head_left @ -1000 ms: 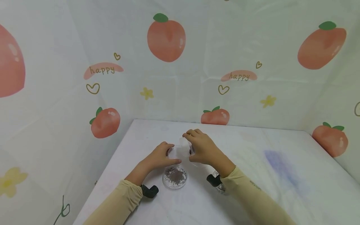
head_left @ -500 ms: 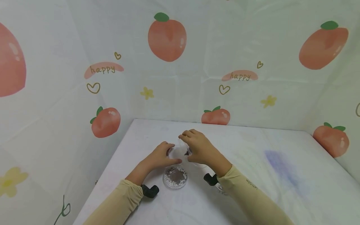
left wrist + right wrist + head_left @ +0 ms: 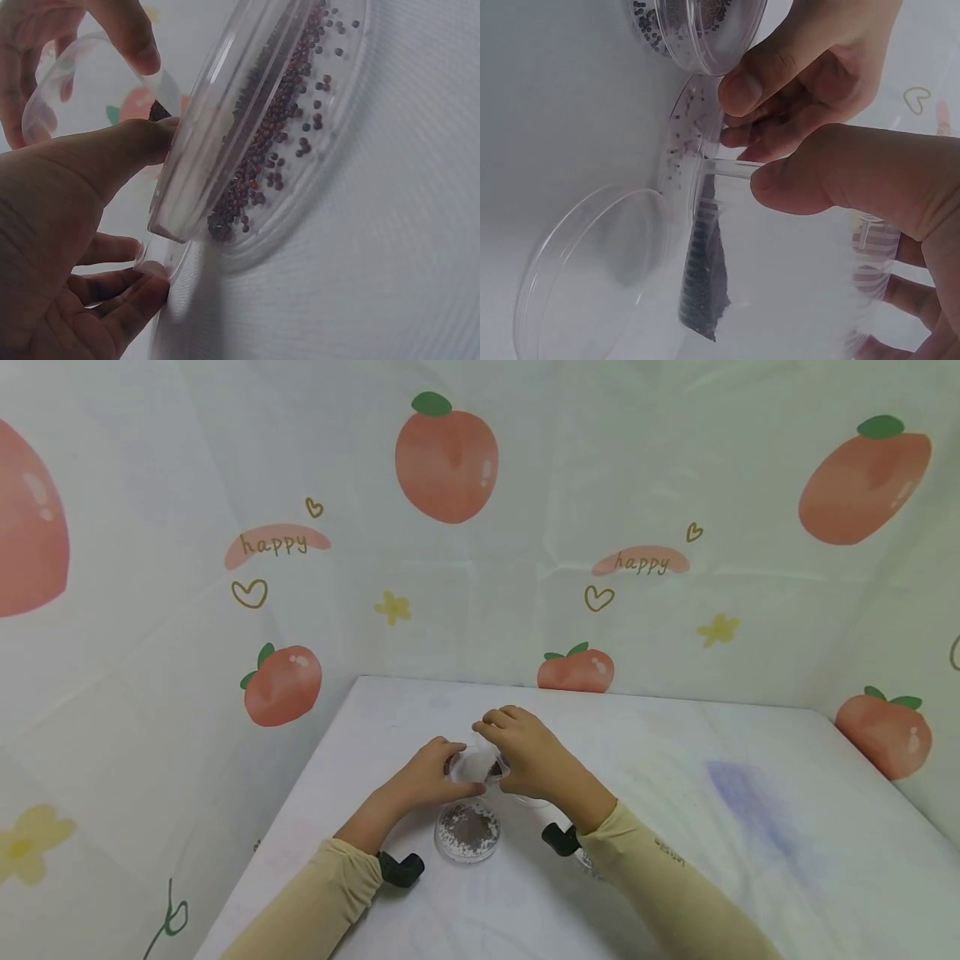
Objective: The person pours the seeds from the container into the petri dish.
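Observation:
My left hand grips the rim of a clear shallow petri dish, thumb on the near side and fingers on the far side. A few dark grains lie scattered in this dish. Above its right side, my right hand holds a clear, ribbed plastic container, tilted toward the left hand. A heap of dark grains shows inside, along the lower wall. Close in front of the left thumb, another petri dish with small dark-brown, seed-like grains rests on the table.
A clear dish without visible contents lies beside the right hand. Another dish sits partly hidden under the right forearm. Black wrist mounts stick out from both sleeves. A white-covered table meets a peach-printed backdrop.
My right hand has moved slightly left with the ribbed container, whose tilt has changed over the held dish. The left hand has stayed almost still.

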`<state>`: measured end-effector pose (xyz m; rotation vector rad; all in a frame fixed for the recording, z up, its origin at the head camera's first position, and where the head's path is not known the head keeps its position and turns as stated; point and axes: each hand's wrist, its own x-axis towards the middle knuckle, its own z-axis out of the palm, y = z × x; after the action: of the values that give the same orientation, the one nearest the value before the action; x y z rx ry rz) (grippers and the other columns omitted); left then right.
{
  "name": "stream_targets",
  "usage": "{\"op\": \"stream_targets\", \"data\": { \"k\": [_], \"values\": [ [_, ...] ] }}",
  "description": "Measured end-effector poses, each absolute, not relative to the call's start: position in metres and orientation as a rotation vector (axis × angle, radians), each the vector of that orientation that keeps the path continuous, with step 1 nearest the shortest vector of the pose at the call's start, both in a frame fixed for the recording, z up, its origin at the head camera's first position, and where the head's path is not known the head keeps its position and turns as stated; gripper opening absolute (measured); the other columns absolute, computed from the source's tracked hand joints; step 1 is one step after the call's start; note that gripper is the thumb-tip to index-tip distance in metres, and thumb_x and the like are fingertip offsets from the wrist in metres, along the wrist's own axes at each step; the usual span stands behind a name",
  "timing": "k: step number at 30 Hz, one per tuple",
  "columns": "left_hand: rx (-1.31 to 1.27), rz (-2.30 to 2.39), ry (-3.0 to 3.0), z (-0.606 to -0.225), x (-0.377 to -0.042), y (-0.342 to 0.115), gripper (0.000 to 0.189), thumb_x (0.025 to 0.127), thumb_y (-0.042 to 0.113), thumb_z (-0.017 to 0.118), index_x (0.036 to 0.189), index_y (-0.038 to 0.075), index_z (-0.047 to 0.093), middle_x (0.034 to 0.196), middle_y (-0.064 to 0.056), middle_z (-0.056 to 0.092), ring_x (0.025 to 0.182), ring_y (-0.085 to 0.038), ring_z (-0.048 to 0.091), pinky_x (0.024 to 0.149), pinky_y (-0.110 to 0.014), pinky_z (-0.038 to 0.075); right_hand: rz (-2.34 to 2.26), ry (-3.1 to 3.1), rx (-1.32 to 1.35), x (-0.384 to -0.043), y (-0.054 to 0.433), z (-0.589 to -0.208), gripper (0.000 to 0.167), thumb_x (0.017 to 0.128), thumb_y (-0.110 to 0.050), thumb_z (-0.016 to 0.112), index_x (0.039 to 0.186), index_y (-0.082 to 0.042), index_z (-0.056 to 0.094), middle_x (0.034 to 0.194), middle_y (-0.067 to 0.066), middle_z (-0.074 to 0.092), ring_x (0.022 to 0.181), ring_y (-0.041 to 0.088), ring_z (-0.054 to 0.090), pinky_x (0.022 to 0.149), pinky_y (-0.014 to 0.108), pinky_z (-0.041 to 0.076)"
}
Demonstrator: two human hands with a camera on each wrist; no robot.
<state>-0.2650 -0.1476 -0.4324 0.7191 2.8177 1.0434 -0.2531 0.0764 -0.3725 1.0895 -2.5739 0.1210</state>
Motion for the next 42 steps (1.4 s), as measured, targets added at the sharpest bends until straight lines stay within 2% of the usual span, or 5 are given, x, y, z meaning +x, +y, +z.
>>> {"op": "stream_targets", "data": {
  "k": [6, 19, 32, 42],
  "values": [
    [0.727, 1.05, 2.81, -0.4348, -0.265, -0.1479, 0.088, 0.084, 0.05, 0.088, 0.147, -0.004, 0.058, 0.107, -0.006, 0.058, 0.094, -0.018, 0.051, 0.079, -0.035, 0.047, 0.108, -2.556, 1.097, -0.2503, 0.0761, -0.3743, 0.078, 0.068, -0.022, 0.1, 0.138, -0.01, 0.068, 0.133, 0.004, 0.068, 0.13, 0.026, 0.059, 0.113, 0.043, 0.05],
    [0.703, 1.055, 2.812, -0.4405, -0.2697, -0.1479, 0.092, 0.082, 0.053, 0.089, 0.149, -0.001, 0.057, 0.105, -0.004, 0.056, 0.094, -0.018, 0.05, 0.079, -0.035, 0.046, 0.15, -2.544, 1.108, -0.2509, 0.0778, -0.374, 0.079, 0.066, -0.022, 0.102, 0.138, -0.009, 0.069, 0.132, 0.005, 0.069, 0.129, 0.027, 0.06, 0.11, 0.043, 0.052],
    [0.699, 1.042, 2.826, -0.4414, -0.2701, -0.1469, 0.089, 0.082, 0.052, 0.089, 0.148, 0.0, 0.059, 0.115, -0.006, 0.06, 0.102, -0.018, 0.056, 0.092, -0.041, 0.053, 0.155, -2.551, 1.111, -0.2504, 0.0779, -0.3752, 0.08, 0.066, -0.019, 0.102, 0.138, -0.009, 0.068, 0.132, 0.005, 0.069, 0.13, 0.027, 0.059, 0.112, 0.043, 0.051],
    [0.691, 1.048, 2.819, -0.4372, -0.266, -0.1467, 0.089, 0.084, 0.053, 0.088, 0.149, -0.001, 0.058, 0.112, -0.005, 0.059, 0.098, -0.018, 0.053, 0.086, -0.039, 0.049, 0.152, -2.545, 1.111, -0.2504, 0.0772, -0.3769, 0.081, 0.063, -0.014, 0.101, 0.138, -0.011, 0.069, 0.132, 0.005, 0.069, 0.131, 0.028, 0.059, 0.113, 0.043, 0.05]
  ]
}}
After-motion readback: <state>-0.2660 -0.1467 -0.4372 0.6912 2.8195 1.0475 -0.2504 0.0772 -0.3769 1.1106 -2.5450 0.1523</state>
